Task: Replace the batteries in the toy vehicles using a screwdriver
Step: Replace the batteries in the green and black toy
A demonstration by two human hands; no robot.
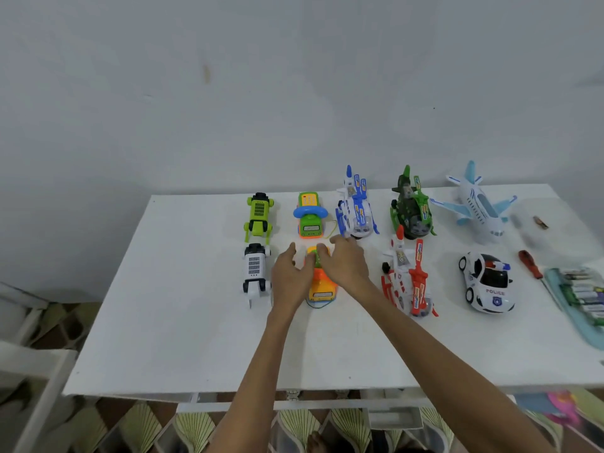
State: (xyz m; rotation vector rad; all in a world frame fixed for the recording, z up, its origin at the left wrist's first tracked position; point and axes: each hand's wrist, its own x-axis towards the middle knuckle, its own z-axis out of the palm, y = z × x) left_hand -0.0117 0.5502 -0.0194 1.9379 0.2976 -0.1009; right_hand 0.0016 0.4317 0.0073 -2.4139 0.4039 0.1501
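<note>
two bare forearms reach over the near edge of a white bench (183, 338), and both hands meet on an orange toy bus (322, 289) in the front row of toys. the left hand (291, 276) holds the bus's left side, its fingers (307, 268) curled in against the body and the thumb spread away. the right hand (346, 263) lies over the top, its fingers (322, 250) bent down across the green piece on the roof. in the same row, a white robot dog (256, 273) stands just left of the hands, with a red helicopter (408, 279) and a white police car (488, 282) to the right. near the bench's right edge, a red-handled screwdriver (530, 264) lies beside a pack of batteries (585, 292), untouched. the back row, left to right, holds a green robot dog (259, 215), a green toy bus (310, 215), a blue helicopter (356, 207), a dark green helicopter (411, 207) and a pale blue airplane (477, 204). a bare grey wall (294, 93) rises behind the bench.
</note>
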